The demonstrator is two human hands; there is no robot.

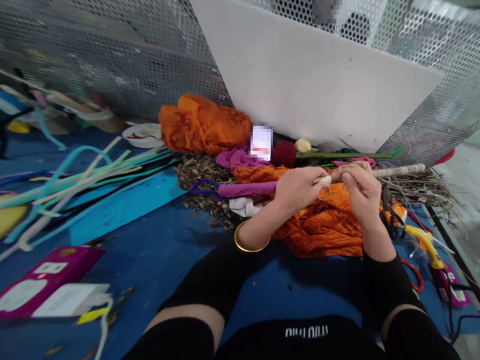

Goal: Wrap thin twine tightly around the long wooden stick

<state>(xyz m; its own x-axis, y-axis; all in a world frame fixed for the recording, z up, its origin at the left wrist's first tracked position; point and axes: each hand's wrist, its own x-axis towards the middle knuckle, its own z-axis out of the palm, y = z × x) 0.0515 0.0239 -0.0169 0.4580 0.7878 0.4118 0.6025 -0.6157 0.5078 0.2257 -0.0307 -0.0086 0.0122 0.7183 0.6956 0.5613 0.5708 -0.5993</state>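
Note:
My left hand (300, 190), with a gold bangle at the wrist, is closed around a stick wrapped in purple cloth (247, 189), which has a blue loop (204, 188) at its far left end. Close beside it, my right hand (362, 187) is closed in a pinch at a pale, banded wrapped stick (401, 171) running out to the right. Whether both parts are one stick is hidden by the fingers. A thin yellow loop (325, 195) hangs below the left fingertips. Crumpled orange cloth (326, 230) lies under both hands.
A lit phone (261, 142) leans against the white board (315, 75). Black-handled scissors (392, 215) and a yellow glue gun (425, 240) lie at right. Bundled orange cloth (202, 125) and dry plant matter (198, 175) are behind. Coloured strips (75, 185) and a magenta power strip (48, 280) lie left.

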